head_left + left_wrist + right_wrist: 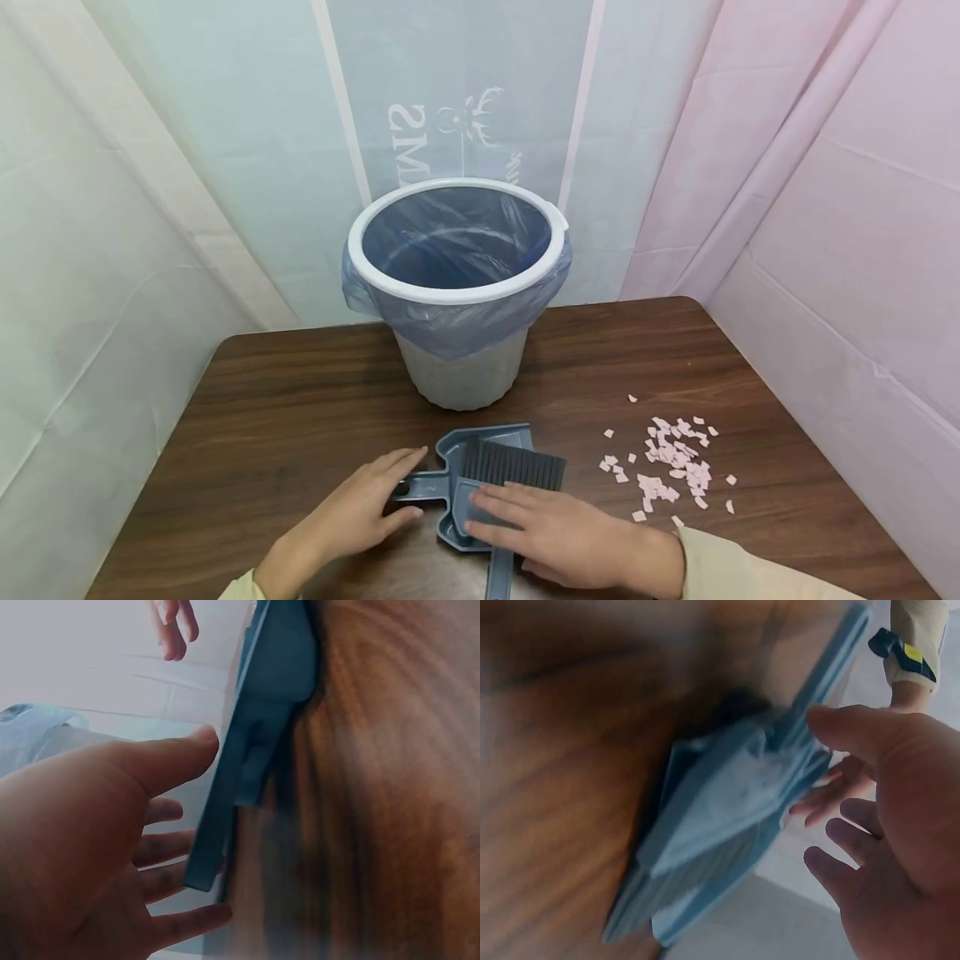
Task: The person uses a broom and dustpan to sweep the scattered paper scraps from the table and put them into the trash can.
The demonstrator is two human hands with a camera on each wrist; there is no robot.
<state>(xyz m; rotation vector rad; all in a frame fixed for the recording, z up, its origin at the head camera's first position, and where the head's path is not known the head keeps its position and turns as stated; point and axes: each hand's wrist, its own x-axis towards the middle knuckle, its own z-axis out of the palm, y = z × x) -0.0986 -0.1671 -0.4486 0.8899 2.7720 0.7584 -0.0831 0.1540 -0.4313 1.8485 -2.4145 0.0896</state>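
- Dustpan (453, 460): lies on the wooden table (300, 400) in front of the bin (465, 379); handle directed left.
- Brush (517, 467): rests on the dustpan, bristles toward the bin and past the pan's right edge; handle directed toward the person.
- Left hand (360, 510): positioned at the dustpan handle; fingers and thumb spread on either side, without gripping.
- Right hand (566, 537): positioned over the brush; fingers extended, slightly apart, thumb near the brush handle. Contact cannot be confirmed.
- Paper scraps (678, 456): scattered on the table, right of the dustpan.
- Liner (457, 325): folded over the bin rim.
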